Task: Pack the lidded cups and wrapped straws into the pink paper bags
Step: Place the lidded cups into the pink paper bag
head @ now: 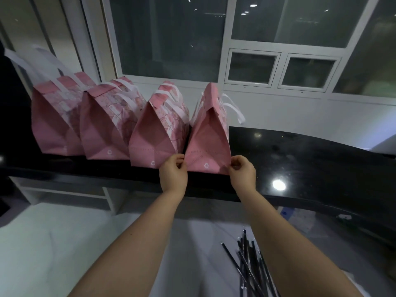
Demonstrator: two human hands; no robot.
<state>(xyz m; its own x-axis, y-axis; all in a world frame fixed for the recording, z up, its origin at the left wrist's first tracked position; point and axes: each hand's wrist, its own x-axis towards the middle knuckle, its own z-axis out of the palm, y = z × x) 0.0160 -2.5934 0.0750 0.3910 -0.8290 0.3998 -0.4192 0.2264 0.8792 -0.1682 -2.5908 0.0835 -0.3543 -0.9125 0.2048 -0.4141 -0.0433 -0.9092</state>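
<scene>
Two hands grip one pink bag: the left hand (173,171) pinches the near lower corner on its 9 o'clock side between thumb and curled fingers, and the right hand (243,171) pinches the matching corner on its 3 o'clock side the same way, so each hand is closed narrowly on paper. This rightmost bag (206,144) stands upright on the front edge of a black counter (300,159), its creased gusset side facing the camera, its long axis running from 6 to 12 o'clock and its top pressed together into a narrow ridge that points to 12 o'clock; white handles (233,110) droop off that ridge toward 3 o'clock. With the mouth closed, what it holds cannot be told. Touching it at 9 o'clock stands the third bag (156,136), then the second bag (102,129) and the leftmost bag (53,121), all upright in one row along the counter, tops folded over, handles lying across them, contents hidden. Beyond the row at 12 o'clock rises a dark window (171,35) in a white frame. Well apart from the bags, at 5 o'clock of the view beside the right forearm, the wrapped straws (248,260) lie flat in a loose fan on a white surface (64,243), dark and thin, most with their long axes near 6 to 12 o'clock, one stray straw slanting toward 11 o'clock
</scene>
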